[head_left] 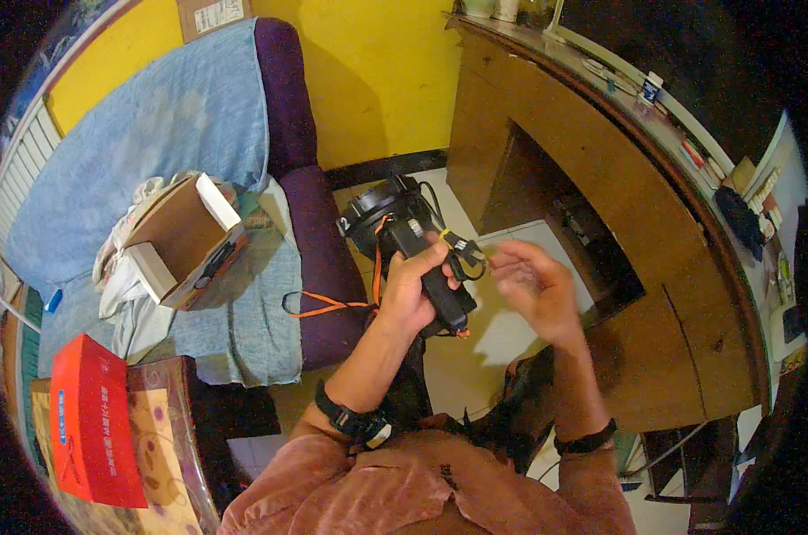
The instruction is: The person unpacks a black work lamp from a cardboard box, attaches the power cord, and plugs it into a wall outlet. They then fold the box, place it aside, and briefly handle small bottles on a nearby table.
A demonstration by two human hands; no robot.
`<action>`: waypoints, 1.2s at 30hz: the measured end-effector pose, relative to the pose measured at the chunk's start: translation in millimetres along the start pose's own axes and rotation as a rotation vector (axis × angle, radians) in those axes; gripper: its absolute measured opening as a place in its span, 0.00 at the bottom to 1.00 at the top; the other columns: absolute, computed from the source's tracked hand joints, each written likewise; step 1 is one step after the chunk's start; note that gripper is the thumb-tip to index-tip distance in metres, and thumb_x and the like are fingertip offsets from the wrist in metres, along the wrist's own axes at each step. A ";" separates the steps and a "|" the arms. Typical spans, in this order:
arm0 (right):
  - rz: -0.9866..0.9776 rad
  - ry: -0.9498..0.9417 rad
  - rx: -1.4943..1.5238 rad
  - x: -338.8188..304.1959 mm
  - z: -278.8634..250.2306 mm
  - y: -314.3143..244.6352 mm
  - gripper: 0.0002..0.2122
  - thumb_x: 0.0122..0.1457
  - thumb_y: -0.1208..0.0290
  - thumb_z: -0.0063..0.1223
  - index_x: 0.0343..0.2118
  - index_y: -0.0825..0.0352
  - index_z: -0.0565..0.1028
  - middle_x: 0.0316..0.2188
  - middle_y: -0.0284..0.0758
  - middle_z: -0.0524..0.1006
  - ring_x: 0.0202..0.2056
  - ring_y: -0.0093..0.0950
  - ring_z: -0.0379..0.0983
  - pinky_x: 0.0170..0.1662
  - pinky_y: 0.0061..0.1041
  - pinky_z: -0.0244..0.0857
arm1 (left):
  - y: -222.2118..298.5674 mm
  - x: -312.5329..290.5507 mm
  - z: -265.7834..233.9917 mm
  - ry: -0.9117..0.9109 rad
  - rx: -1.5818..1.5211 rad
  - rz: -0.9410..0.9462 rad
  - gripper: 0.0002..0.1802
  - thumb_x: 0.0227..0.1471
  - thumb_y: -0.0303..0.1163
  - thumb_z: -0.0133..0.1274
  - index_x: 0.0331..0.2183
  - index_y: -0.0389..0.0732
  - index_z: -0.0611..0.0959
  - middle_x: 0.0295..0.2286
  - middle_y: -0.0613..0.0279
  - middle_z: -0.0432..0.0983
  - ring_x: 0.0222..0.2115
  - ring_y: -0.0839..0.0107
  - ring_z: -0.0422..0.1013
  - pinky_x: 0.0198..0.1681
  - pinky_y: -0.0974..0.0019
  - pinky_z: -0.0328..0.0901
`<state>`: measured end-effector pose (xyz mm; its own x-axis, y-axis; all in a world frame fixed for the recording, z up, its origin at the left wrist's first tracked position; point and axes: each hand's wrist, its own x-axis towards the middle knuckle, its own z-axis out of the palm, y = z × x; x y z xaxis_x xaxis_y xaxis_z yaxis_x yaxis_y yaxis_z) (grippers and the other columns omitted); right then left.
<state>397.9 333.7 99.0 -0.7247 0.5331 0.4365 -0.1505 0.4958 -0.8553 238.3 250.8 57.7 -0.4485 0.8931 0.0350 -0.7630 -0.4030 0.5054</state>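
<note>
My left hand (411,290) is wrapped round the handle of a black handheld device (410,230) with a wide round head, rather like a large flashlight. An orange wrist strap (332,308) hangs off it to the left. A black cable (471,256), folded into a bundle and bound with a yellow tie (445,235), lies along the device's right side, by my left fingertips. My right hand (539,290) hovers just right of the cable bundle, slightly blurred, with its fingers partly bent and apart. Nothing shows in it.
On the blue-covered sofa (172,116) at left sits an open cardboard box (188,245) on crumpled cloth. A red paper bag (96,419) stands on a small table at lower left. The brown wooden cabinet (600,178) rises close on my right, with small items along its top.
</note>
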 end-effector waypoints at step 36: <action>0.211 0.259 0.304 -15.6 22.1 15.6 0.09 0.49 0.82 0.46 0.35 0.67 0.66 0.28 0.35 0.72 0.27 0.24 0.70 0.27 0.20 0.65 | -6.5 -12.2 0.6 -0.209 0.161 -0.037 0.15 0.38 0.22 0.55 0.33 0.33 0.72 0.29 0.51 0.74 0.19 0.73 0.67 0.25 0.69 0.65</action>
<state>392.0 317.9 72.8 -0.5747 0.7739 0.2661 -0.2359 0.1548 -0.9594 248.9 242.7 54.5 -0.3030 0.9354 0.1824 -0.6858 -0.3469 0.6398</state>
